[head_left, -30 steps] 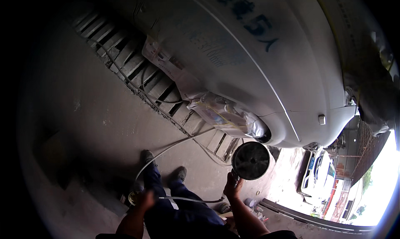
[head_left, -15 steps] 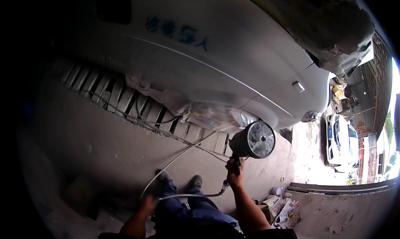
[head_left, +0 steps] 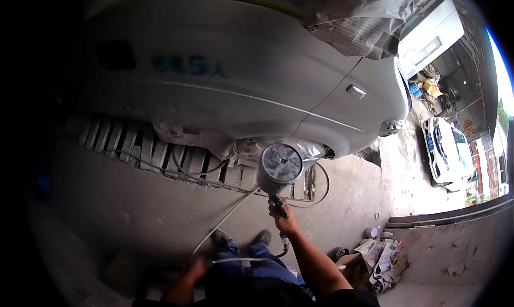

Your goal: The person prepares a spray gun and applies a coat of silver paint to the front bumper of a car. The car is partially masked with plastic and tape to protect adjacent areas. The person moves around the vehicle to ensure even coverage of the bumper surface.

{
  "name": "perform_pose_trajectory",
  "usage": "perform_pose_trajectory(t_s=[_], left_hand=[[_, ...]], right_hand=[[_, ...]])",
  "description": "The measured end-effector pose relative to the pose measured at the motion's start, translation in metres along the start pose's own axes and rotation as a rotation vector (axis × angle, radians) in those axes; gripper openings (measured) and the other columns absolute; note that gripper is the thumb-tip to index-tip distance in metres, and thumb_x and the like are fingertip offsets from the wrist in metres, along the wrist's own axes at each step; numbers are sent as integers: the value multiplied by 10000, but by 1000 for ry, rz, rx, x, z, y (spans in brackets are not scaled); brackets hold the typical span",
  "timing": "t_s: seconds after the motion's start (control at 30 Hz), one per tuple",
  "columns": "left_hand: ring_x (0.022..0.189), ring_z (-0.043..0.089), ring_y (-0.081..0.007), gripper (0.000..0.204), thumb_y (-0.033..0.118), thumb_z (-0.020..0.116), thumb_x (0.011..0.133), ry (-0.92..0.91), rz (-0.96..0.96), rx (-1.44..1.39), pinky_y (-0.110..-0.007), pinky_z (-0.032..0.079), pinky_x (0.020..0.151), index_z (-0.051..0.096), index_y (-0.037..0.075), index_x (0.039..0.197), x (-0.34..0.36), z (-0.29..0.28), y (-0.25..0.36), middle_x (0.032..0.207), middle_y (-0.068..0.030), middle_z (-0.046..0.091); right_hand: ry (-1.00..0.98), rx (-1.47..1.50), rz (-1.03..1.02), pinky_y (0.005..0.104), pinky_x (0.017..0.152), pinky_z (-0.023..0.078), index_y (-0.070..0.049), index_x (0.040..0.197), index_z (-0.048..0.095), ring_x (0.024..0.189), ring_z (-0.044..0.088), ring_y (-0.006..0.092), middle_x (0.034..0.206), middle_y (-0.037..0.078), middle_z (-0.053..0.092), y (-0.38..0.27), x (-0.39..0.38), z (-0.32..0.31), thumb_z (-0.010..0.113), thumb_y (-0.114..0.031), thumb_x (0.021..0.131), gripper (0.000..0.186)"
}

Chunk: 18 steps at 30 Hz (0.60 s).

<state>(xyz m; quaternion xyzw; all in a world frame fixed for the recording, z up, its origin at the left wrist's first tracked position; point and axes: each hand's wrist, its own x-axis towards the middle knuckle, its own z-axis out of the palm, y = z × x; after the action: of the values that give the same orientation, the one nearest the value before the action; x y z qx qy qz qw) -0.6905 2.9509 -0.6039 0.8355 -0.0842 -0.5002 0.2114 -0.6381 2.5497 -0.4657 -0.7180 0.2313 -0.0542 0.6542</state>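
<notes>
My right hand (head_left: 282, 219) grips the handle of a paint spray gun (head_left: 278, 170) with a round grey cup on top, held out toward the lower side of a grey primed car body (head_left: 230, 87). A pale air hose (head_left: 230, 213) runs from the gun's base down past my legs. My left hand (head_left: 195, 268) is low beside my left knee and closed on that hose. My shoes (head_left: 241, 236) stand on the concrete floor just below the gun.
A floor grate (head_left: 160, 154) with cables runs under the car. Masking paper (head_left: 353, 23) covers the car's upper part. A white car (head_left: 447, 151) is parked outside at right. Cans, rags and boxes (head_left: 375, 253) lie by the door track at lower right.
The view has swung right along the car side, bringing the door handle and the white car into view. My right hand has kept the spray gun, which sits more central. My left hand stays on the hose.
</notes>
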Motion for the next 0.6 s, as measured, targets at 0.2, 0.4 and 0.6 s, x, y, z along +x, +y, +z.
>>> perform_pose_trajectory(t_s=[0.2, 0.4, 0.6], left_hand=[[1047, 551, -374, 327, 200, 537, 861, -49, -29, 21, -452, 432, 900, 537, 11, 1128, 1, -7, 11, 1124, -245, 557], [961, 587, -374, 398, 341, 644, 789, 15, 73, 70, -435, 467, 839, 602, 13, 1011, 24, 12, -8, 1017, -226, 607], [907, 609, -357, 460, 411, 705, 722, 50, 83, 193, -418, 484, 795, 629, 29, 966, 33, -8, -7, 953, -199, 634]], right_hand=[[250, 56, -103, 267, 642, 460, -25, 1110, 467, 723, 541, 123, 868, 50, 558, -7, -30, -40, 550, -63, 854, 272], [454, 128, -14, 258, 638, 458, -45, 1135, 437, 724, 520, 108, 912, 41, 528, -11, -90, -90, 546, -38, 850, 305], [195, -7, 64, 279, 647, 486, -19, 1025, 543, 723, 572, 143, 847, 64, 585, -29, -75, -72, 575, 5, 790, 239]])
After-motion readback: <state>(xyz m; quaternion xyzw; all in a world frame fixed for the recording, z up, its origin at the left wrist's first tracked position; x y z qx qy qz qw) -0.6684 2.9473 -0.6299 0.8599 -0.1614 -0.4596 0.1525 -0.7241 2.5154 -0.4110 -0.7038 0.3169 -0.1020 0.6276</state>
